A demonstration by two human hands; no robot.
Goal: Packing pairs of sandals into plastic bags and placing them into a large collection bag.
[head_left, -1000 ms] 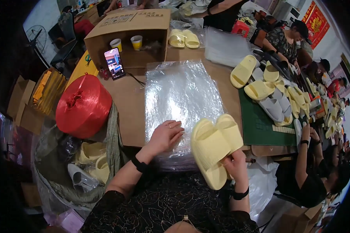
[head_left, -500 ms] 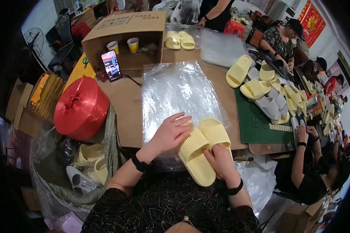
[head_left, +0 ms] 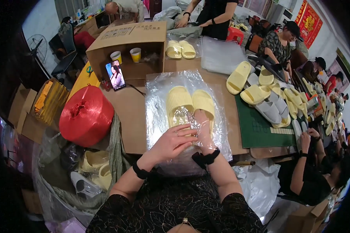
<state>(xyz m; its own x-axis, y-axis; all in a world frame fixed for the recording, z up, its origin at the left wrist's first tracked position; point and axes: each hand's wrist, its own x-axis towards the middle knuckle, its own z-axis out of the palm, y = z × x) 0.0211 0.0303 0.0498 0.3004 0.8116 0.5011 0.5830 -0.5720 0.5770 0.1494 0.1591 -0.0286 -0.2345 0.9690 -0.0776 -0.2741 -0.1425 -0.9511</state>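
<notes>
A pair of pale yellow slide slippers, the left slipper [head_left: 178,100] and the right slipper [head_left: 204,101], lies side by side in a clear plastic bag [head_left: 156,112] on the cardboard-covered table. My right hand [head_left: 203,126] is inside the bag too, its fingers tucked under the strap of the right slipper and gripping the pair; the fingertips are hidden there. Plastic film covers that hand down to the wrist. My left hand [head_left: 174,140] rests on the bag near its opening, below the slippers, with fingers stretched toward my right wrist.
Behind the bag stand an open cardboard box [head_left: 128,37] with paper cups, and a phone [head_left: 116,75]. A red twine roll [head_left: 86,116] is at left, above a sack of slippers [head_left: 114,143]. Loose slippers crowd a green mat [head_left: 256,132] at right. Co-workers sit along the right.
My right hand has carried the slippers forward, from in front of the bag to inside it. My left hand has shifted slightly down onto the bag's near part.
</notes>
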